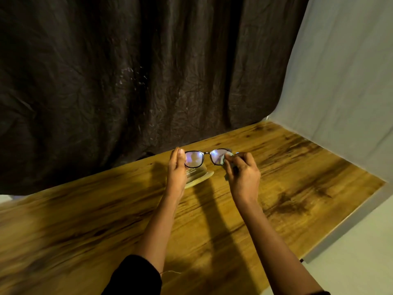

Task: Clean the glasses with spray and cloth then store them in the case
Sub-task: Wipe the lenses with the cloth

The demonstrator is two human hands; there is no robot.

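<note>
Dark-framed glasses (204,158) are held up above the wooden table (297,167), lenses facing me. My left hand (177,170) pinches the left end of the frame. My right hand (242,171) grips a pale grey-green cloth (225,159) and presses it against the right lens. A light-coloured glasses case (198,177) lies on the table just behind and below the glasses, partly hidden by my left hand. No spray bottle is plainly visible; a small blue bit shows behind my right hand.
A dark wrinkled curtain (127,81) hangs behind the table's far edge. A white sheet (344,81) covers the right side. The table's right edge (350,216) runs diagonally toward me.
</note>
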